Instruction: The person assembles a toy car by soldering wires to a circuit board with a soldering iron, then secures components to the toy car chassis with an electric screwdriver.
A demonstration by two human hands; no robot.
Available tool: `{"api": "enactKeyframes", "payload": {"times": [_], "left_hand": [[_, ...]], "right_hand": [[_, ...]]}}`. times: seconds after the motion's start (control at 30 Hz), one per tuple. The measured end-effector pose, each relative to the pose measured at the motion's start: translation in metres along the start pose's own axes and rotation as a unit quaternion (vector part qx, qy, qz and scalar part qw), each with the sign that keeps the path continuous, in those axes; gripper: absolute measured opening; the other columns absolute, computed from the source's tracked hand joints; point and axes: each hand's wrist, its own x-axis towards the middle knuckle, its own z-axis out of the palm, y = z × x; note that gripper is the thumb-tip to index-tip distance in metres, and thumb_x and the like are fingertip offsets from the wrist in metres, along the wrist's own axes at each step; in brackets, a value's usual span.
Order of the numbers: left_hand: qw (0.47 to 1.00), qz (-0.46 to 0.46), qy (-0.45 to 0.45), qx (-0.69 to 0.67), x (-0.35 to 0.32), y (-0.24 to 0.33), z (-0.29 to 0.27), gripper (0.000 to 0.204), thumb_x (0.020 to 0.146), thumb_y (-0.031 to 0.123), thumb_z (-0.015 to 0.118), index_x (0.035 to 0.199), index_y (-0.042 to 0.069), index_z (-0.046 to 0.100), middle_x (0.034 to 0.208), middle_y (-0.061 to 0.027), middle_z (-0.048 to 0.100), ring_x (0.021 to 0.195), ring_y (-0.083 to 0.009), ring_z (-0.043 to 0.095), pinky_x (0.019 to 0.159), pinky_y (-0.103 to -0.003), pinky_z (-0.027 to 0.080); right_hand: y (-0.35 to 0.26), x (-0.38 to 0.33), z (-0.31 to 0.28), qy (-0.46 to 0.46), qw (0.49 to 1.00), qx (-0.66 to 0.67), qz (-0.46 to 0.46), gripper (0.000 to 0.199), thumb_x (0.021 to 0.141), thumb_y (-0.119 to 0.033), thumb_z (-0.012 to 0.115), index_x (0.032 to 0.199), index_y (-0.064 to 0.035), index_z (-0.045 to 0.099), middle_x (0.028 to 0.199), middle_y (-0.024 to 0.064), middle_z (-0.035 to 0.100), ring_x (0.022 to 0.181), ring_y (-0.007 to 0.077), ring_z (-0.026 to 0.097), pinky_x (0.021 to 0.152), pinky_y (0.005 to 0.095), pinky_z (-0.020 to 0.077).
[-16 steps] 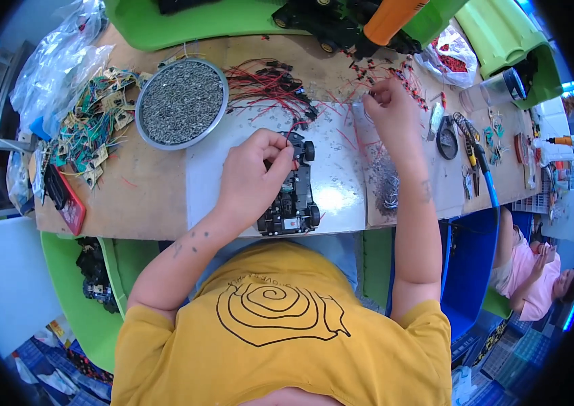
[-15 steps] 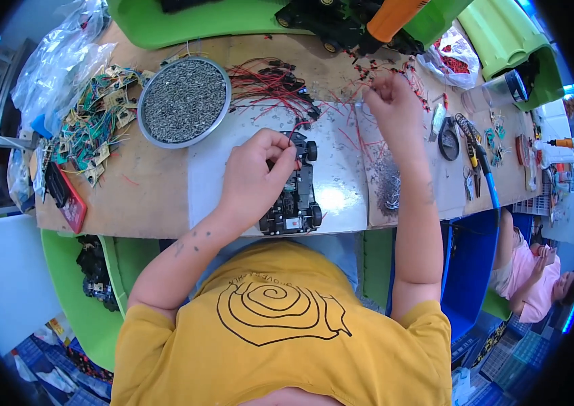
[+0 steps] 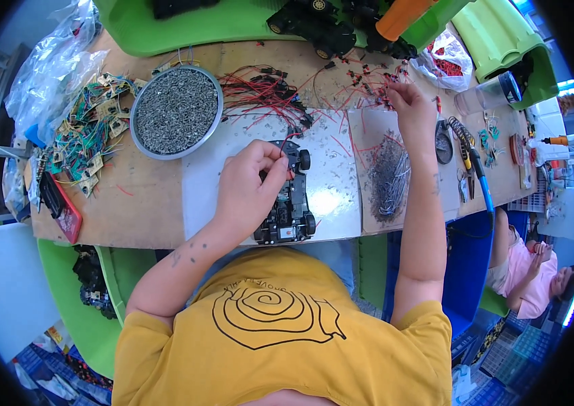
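Note:
A black toy car chassis (image 3: pixel 289 203) lies on a white sheet in front of me, its wheels at the sides and its underparts exposed. My left hand (image 3: pixel 250 183) is closed over the chassis's far left part, fingertips pinched, with a bit of red wire showing beside them. My right hand (image 3: pixel 412 111) reaches out to the far right, thumb and forefinger together at a scatter of small red-and-black parts with wires (image 3: pixel 368 78). Whatever lies between those fingertips is too small to make out.
A round tray of small metal pieces (image 3: pixel 177 111) stands left of bundled red-and-black wires (image 3: pixel 263 91). Wired circuit boards (image 3: pixel 101 128) heap at the far left. Right of my right arm lie a blue-handled soldering iron (image 3: pixel 482 177) and a clear jar (image 3: pixel 483 98). Green bins (image 3: pixel 165 37) border the table.
My right hand has moved right among the small red-and-black parts. My left hand stays at the chassis. The whole view has shifted slightly.

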Motion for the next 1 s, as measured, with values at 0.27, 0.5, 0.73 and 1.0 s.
{"api": "enactKeyframes", "payload": {"times": [0.27,0.5,0.73,1.0], "left_hand": [[0.995,-0.068,-0.002,-0.072,0.002,0.008,0.000,0.012,0.093,0.009,0.057,0.097,-0.001,0.054,0.077,-0.0070,0.067,0.073,-0.0087,0.063,0.071,-0.023,0.047],[0.986,-0.063,0.018,-0.153,0.000,0.001,-0.005,0.009,0.094,0.008,0.057,0.098,0.001,0.053,0.089,-0.0069,0.067,0.083,-0.0085,0.061,0.076,-0.021,0.045],[0.959,0.157,0.221,0.084,-0.012,0.011,-0.018,0.034,0.078,0.006,0.068,0.110,0.006,0.058,0.103,-0.0080,0.063,0.100,-0.0258,0.055,0.087,-0.037,0.041],[0.934,0.282,0.122,0.182,-0.020,0.025,-0.001,0.020,0.070,0.007,0.072,0.089,0.012,0.067,0.092,0.0010,0.064,0.095,-0.0226,0.055,0.082,-0.038,0.038]], "right_hand": [[0.001,-0.004,0.007,-0.022,0.969,-0.239,-0.056,0.022,0.083,-0.020,0.064,0.099,-0.0062,0.070,0.089,0.0165,0.069,0.085,0.0336,0.066,0.078,0.0415,0.0502],[-0.006,-0.014,-0.003,-0.003,0.980,-0.195,-0.048,0.021,0.084,-0.015,0.061,0.102,-0.0048,0.069,0.086,0.0138,0.069,0.077,0.0261,0.066,0.070,0.0344,0.0510],[-0.010,-0.066,-0.013,-0.106,0.951,0.255,0.142,0.021,0.093,-0.011,0.058,0.109,0.0007,0.066,0.090,0.0020,0.064,0.071,0.0065,0.052,0.066,0.0192,0.0437],[-0.052,-0.116,-0.003,-0.150,0.931,0.311,0.116,0.024,0.090,-0.009,0.064,0.111,0.0027,0.064,0.086,0.0026,0.065,0.072,0.0076,0.056,0.067,0.0203,0.0458]]}}
